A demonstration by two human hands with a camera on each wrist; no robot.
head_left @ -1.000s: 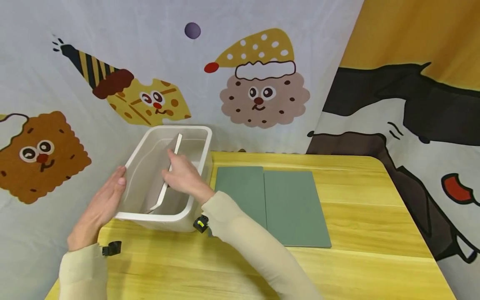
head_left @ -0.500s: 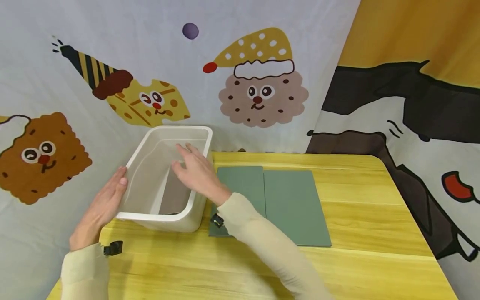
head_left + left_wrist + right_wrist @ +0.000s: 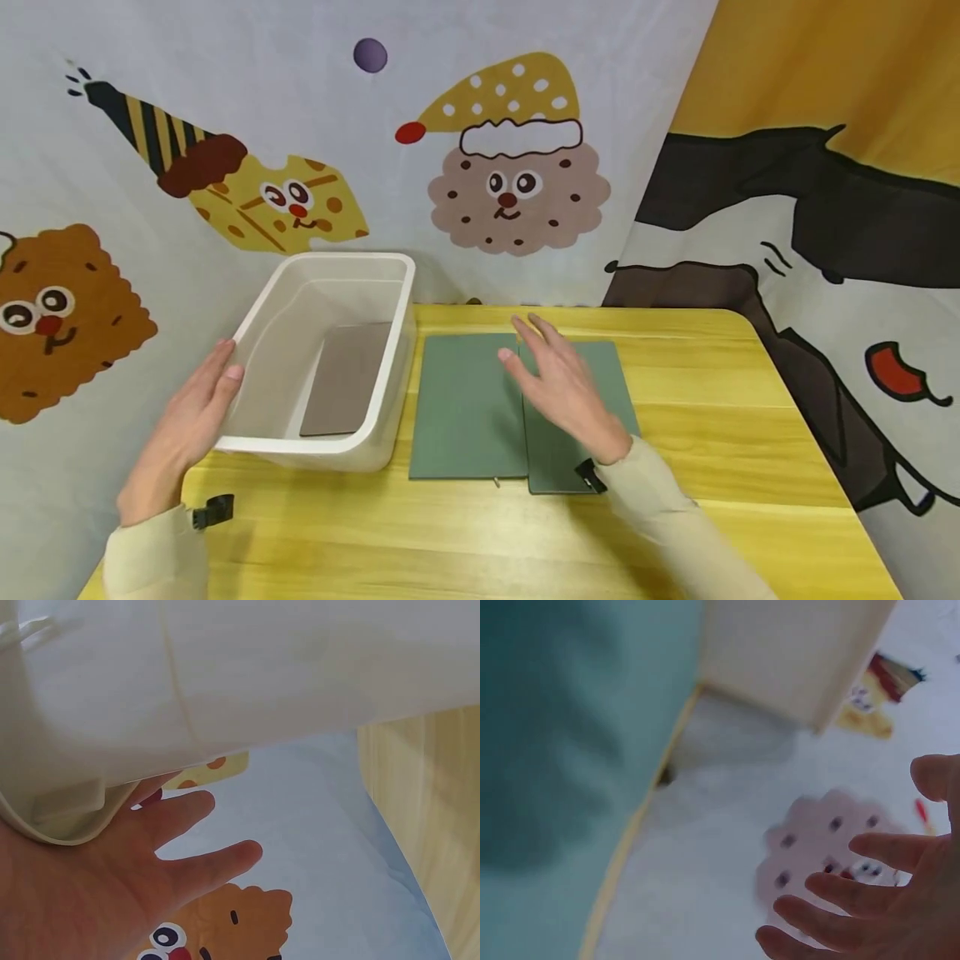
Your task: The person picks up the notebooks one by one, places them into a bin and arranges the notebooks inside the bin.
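Observation:
A white plastic bin [image 3: 311, 447] stands at the left of the table, with a flat grey-brown board [image 3: 347, 379] lying on its floor. My left hand [image 3: 180, 417] rests against the bin's left rim. Its fingers are straight, and the left wrist view shows the palm at the rim with the fingers spread along the outside wall. My right hand [image 3: 558, 383], fingers extended and holding nothing, is over two flat green boards that lie side by side, the left board [image 3: 465, 408] and the right board [image 3: 547, 467], which it partly hides.
The wooden table [image 3: 360, 533] runs in front of the bin and boards. A small pale object [image 3: 497, 482] sits at the left green board's front edge. Behind the table hangs a cartoon-printed cloth [image 3: 660, 50].
The grey-brown board, first tilted on edge at my right hand, now lies flat in the bin. My right hand let go and moved right, over the green boards. The left hand stays at the rim.

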